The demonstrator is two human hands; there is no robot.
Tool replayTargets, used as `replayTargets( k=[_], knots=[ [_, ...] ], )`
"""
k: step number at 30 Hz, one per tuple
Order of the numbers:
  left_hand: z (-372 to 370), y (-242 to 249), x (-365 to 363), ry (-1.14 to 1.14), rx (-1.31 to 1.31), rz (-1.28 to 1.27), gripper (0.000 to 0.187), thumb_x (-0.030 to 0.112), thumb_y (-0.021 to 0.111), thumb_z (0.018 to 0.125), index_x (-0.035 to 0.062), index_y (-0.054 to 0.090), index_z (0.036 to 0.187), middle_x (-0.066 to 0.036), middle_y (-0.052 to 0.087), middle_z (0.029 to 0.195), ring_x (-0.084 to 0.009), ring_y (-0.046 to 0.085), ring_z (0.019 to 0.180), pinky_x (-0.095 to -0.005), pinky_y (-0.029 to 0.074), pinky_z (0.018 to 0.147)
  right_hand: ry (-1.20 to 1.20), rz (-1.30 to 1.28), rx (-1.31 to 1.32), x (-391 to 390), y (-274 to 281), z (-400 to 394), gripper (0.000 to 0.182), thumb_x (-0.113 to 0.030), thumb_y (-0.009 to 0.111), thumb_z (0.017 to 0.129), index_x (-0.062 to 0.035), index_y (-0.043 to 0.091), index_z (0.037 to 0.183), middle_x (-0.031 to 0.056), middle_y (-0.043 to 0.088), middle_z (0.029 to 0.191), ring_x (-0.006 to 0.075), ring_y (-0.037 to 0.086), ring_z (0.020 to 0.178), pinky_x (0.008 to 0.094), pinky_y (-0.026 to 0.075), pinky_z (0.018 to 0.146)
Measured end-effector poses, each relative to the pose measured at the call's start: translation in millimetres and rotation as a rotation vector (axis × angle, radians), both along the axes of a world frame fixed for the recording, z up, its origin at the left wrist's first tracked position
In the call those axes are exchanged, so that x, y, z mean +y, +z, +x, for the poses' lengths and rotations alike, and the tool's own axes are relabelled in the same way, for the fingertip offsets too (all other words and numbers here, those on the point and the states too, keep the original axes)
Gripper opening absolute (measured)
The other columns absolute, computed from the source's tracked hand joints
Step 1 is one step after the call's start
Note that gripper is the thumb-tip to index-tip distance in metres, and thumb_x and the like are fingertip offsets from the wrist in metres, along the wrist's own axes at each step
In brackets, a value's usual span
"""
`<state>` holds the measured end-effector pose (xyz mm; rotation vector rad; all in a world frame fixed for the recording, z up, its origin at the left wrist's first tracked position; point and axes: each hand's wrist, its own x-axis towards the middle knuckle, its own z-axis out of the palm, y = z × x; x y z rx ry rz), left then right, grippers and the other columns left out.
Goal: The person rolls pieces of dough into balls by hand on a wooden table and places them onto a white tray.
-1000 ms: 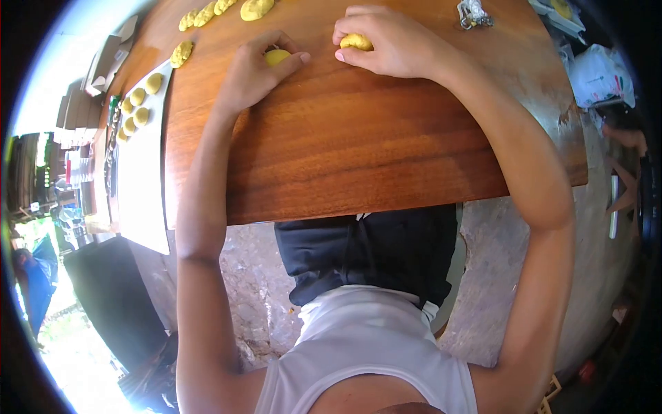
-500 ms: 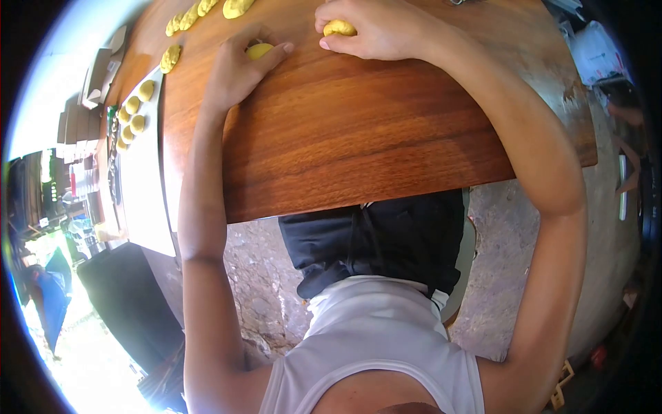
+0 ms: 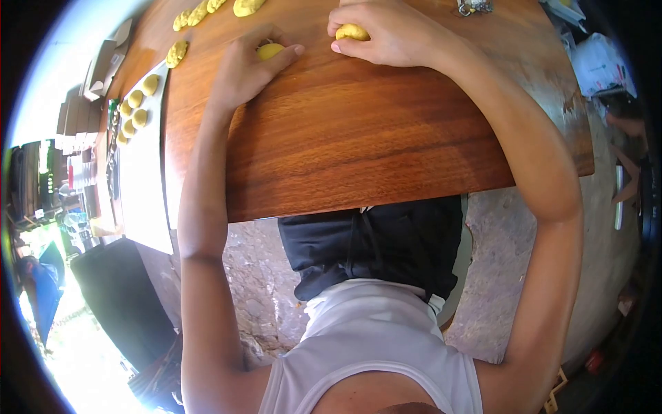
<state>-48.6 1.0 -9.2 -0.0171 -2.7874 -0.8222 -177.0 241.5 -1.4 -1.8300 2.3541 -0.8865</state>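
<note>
My left hand is curled over a smooth yellow dough ball on the wooden table, its thumb along the near side. To the right, my right hand cups a rougher yellow dough piece, fingers and thumb wrapped around it. Both hands rest at the tabletop, apart from each other. Beyond my left hand lie lumpy dough pieces, and another lump sits near the table's left side. The undersides of both held pieces are hidden.
Several round dough balls sit on a white tray at the left of the table. A shiny metallic item lies at the far right, near a plastic bag. Cardboard boxes stand at the upper left.
The camera view has shifted slightly, so the table, dough and hands appear a little lower and further right. Both hands keep hold of their dough with little visible change in grip.
</note>
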Motion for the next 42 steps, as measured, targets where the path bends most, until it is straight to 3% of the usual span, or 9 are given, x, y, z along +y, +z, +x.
replayTargets(
  k=[19, 21, 40, 42],
  knots=[
    [1.1, 2.4, 1.2, -0.001, -0.004, -0.021, 0.035, 0.037, 0.082, 0.091, 0.0029, 0.074, 0.096, -0.011, 0.075, 0.086, -0.0220, 0.069, 0.080, -0.0373, 0.054, 0.080, -0.014, 0.015, 0.002, 0.4, -1.3, 1.1, 0.022, -0.023, 0.072, 0.096, -0.0008, 0.073, 0.101, 0.0191, 0.069, 0.106, 0.0362, 0.066, 0.103, 0.0467, 0.054, 0.090],
    [2.9, 6.3, 5.1, 0.004, -0.053, -0.042, 0.028, 0.028, 0.079, 0.095, 0.0014, 0.071, 0.098, -0.004, 0.072, 0.091, -0.0132, 0.063, 0.088, -0.0312, 0.050, 0.086, -0.017, 0.019, -0.005, 0.4, -0.6, 1.6, 0.022, -0.022, 0.072, 0.096, -0.0008, 0.073, 0.101, 0.0191, 0.069, 0.106, 0.0361, 0.066, 0.103, 0.0465, 0.054, 0.090],
    [1.1, 4.1, 2.6, 0.022, -0.091, -0.021, 0.028, 0.029, 0.079, 0.096, 0.0020, 0.070, 0.097, -0.003, 0.071, 0.091, -0.0116, 0.061, 0.088, -0.0297, 0.049, 0.085, -0.012, 0.017, -0.002, 0.8, 0.5, 1.5, 0.021, -0.021, 0.073, 0.095, -0.0009, 0.073, 0.100, 0.0179, 0.068, 0.104, 0.0347, 0.066, 0.100, 0.0448, 0.054, 0.088],
    [-1.5, -0.5, -1.7, -0.022, -0.001, -0.004, 0.036, 0.037, 0.083, 0.090, 0.0023, 0.074, 0.096, -0.011, 0.075, 0.086, -0.0205, 0.069, 0.082, -0.0366, 0.054, 0.078, -0.010, 0.011, -0.005, 1.2, 0.3, 1.4, 0.021, -0.021, 0.073, 0.096, -0.0008, 0.073, 0.101, 0.0181, 0.069, 0.104, 0.0348, 0.067, 0.100, 0.0448, 0.054, 0.088]
  ],
)
